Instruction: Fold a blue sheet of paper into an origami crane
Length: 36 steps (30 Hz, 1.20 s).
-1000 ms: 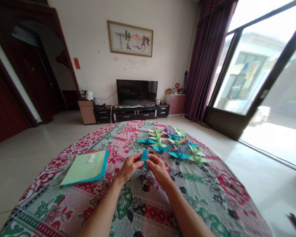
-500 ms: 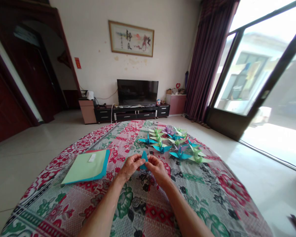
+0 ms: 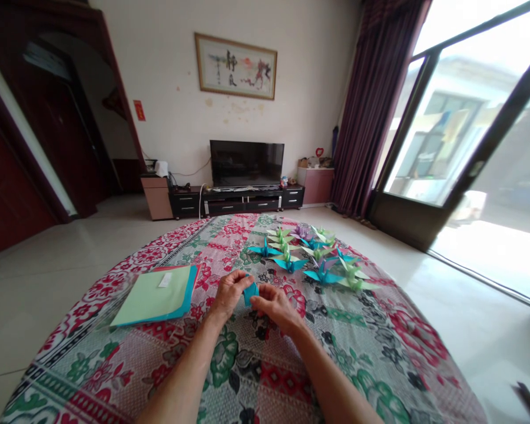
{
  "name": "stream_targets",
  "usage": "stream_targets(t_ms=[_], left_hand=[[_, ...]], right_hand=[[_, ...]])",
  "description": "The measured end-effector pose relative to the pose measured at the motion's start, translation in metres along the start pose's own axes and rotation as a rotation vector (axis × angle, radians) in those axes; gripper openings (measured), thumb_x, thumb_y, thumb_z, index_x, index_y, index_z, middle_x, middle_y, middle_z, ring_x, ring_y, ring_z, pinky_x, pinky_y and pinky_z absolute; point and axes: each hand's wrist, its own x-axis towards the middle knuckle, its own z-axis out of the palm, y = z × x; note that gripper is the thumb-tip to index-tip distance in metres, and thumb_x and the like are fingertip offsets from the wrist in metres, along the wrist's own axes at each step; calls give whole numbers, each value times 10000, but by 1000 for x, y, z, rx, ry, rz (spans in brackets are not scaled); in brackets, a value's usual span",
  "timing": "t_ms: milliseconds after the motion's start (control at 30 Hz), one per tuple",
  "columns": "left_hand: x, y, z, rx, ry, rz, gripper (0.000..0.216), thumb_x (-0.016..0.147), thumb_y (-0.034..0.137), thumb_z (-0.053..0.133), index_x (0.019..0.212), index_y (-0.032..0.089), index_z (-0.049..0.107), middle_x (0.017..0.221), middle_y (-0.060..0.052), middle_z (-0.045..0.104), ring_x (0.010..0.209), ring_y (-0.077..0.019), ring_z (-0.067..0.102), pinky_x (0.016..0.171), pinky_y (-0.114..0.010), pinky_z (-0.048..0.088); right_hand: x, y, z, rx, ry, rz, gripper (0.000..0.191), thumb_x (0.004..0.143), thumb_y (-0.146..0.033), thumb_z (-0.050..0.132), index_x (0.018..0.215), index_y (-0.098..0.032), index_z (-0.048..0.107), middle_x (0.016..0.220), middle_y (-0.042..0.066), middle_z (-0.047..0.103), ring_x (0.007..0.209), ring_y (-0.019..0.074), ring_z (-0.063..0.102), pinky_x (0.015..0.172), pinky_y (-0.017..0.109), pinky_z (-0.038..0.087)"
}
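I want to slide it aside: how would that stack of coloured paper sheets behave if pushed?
The paper stack lies flat and thin on the patterned cloth, so it is probably light and floppy. Its sheets already sit slightly offset, so a push would likely fan them apart.

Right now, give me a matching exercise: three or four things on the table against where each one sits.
Things:
1. blue folded paper
2. stack of paper sheets
3. finished paper cranes
4. floral tablecloth

Places:
A. far right part of the table
B. pinched between left hand and right hand
C. covering the whole table
D. flat, left of the hands

Pairs: 1-B, 2-D, 3-A, 4-C
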Motion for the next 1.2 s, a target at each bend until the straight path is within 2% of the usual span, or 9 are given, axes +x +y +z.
stream_targets(t_ms=[133,267,500,633,800,933,1000,1100,1200], left_hand=[[2,-1,3,38,47,48,259,588,363,710,614,150,564,492,58,494,459,-74,430,476,-205,341],[2,0,4,0,38,24,264,594,361,713,614,145,562,502,57,501,455,-65,425,466,-195,339],[-5,5,4,-96,-157,-84,337,590,317,720,862,135,641,725,-10,646,612,-117,561,596,-233,436],[-6,7,4,-123,-158,-72,386,577,249,725,934,131,639,768,-21,657,663,-126,580,638,-233,445],[-4,5,1,-124,-105,-61,449,567,224,731,990,139,606,745,-3,641,633,-113,578,612,-222,443],[-2,3,0,-118,-142,-47,496,584,249,717,1048,148,575,764,-10,645,658,-122,587,627,-226,441],[-2,2,1,-97,-158,-29,513,598,274,701,1076,151,561,789,-19,645,671,-128,589,636,-234,443],[-1,1,3,34,-79,40,545,608,310,683,1112,154,546,834,-34,632,718,-144,587,653,-247,450],[-1,-1,6,311,145,210,485,577,325,698,1024,167,593,838,-29,609,725,-145,568,653,-245,445]], right_hand=[[2,4,5,21,57,-2,293,612,-339,698,824,-162,602,587,-35,590,486,84,504,457,187,388],[3,3,8,31,76,-10,282,589,-325,705,788,-161,591,515,-60,550,430,68,462,428,185,355],[0,-1,4,79,139,-8,313,574,-341,721,790,-163,580,491,-66,536,426,69,450,438,198,349],[1,-1,4,90,147,-23,321,584,-338,730,794,-147,581,489,-62,533,436,67,457,444,191,350],[0,1,4,158,99,-5,304,617,-318,718,832,-149,584,566,-48,555,477,66,483,489,193,406],[-3,-2,1,224,68,47,283,674,-369,651,874,-175,603,769,-3,600,589,92,545,547,222,464],[-3,-3,1,228,98,45,251,678,-363,630,849,-180,613,758,-4,602,587,95,548,553,224,463],[2,1,1,134,194,8,207,666,-339,611,778,-165,618,630,-20,585,527,94,526,552,226,450],[6,9,3,-87,362,-122,186,685,-315,571,761,-154,626,595,-11,585,523,110,517,532,226,424]])
